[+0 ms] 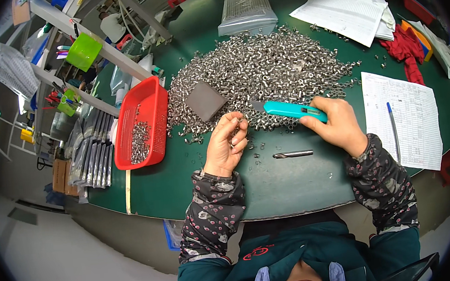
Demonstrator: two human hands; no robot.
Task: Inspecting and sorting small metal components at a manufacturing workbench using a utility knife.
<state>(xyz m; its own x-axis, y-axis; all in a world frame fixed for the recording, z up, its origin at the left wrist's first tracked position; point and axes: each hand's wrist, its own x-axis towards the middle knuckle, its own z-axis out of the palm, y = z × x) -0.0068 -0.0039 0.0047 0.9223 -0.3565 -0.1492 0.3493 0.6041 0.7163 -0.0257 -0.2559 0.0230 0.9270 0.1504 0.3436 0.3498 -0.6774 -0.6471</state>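
Left hand point(226, 145) pinches a small silver metal nut point(238, 122) up at the pile's edge, while right hand point(336, 125) grips the turquoise plastic utility knife point(289, 110) blade-first toward it, probably for scraping.

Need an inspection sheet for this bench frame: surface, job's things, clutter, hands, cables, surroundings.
Surface: green table.
Job's things: pile of small metal parts; red basket with some parts; teal utility knife.
Clutter: drill bit, grey block, paper sheets, pen, red cloth, plastic bag.
Hands: left hand pinches a small part; right hand grips the knife.
Cables: nothing seen.
Surroundings: metal rack, grey floor.
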